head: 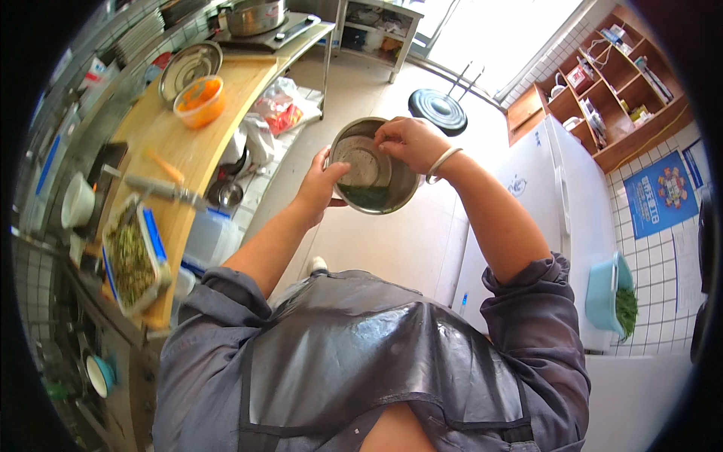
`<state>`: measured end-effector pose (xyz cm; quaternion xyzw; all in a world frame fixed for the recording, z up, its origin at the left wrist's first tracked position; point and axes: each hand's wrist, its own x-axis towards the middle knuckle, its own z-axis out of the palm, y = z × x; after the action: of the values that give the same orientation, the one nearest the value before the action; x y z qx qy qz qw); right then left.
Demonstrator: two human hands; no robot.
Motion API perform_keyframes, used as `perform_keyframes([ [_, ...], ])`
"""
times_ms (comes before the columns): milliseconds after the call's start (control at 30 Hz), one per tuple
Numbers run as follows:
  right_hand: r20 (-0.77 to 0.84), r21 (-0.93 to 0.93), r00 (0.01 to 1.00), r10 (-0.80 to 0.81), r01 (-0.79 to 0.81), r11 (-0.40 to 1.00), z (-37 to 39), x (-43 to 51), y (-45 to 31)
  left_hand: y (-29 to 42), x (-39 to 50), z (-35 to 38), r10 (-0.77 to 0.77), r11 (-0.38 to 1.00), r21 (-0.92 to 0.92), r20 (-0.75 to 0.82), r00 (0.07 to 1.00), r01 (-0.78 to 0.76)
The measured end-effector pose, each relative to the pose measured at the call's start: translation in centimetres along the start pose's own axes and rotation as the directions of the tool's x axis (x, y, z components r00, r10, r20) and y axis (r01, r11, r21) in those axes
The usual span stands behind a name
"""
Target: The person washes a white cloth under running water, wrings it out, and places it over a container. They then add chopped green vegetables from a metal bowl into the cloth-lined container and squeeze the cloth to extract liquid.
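A round stainless steel bowl is held over the floor in front of me, tilted, with dark green liquid pooled along its near side and small dark specks on its bottom. My left hand grips the bowl's left rim, thumb inside and fingers outside. At the upper right rim is my right hand, its fingers bent together over the bowl's inside. Whether those fingers hold anything or grip the rim cannot be told. A pale bangle circles the right wrist.
On the left, a wooden counter bears a tub of orange food, a metal lid, a carrot and a container of chopped greens. A white refrigerator stands right, with a blue basin. Beyond is a dark round pan.
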<state>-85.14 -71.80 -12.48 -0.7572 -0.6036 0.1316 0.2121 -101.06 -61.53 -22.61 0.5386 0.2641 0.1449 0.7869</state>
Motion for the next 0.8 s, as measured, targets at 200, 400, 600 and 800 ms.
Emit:
perform_keyframes([
  [200, -0.045, 0.04, 0.998, 0.031, -0.029, 0.999, -4.5, 12.1, 9.2, 6.0, 16.7, -1.9, 0.018, 0.999, -0.036, 0.086, 0.996, -0.015],
  [400, -0.111, 0.007, 0.991, 0.08, -0.08, 0.997, -8.4, 23.0, 19.8, 8.8, 32.9, -0.8, -0.091, 0.994, -0.044, 0.137, 0.986, 0.098],
  [600, 0.049, 0.037, 0.989, -0.138, 0.136, 0.99, -12.2, 35.9, 30.3, 12.2, 49.7, 0.2, -0.211, 0.956, -0.19, 0.077, 0.975, 0.222],
  [800, -0.173, 0.338, 0.983, -0.053, 0.11, 0.935, -18.9, 50.3, 39.1, 18.1, 64.3, 0.9, -0.233, 0.937, -0.287, -0.097, 0.967, 0.197],
])
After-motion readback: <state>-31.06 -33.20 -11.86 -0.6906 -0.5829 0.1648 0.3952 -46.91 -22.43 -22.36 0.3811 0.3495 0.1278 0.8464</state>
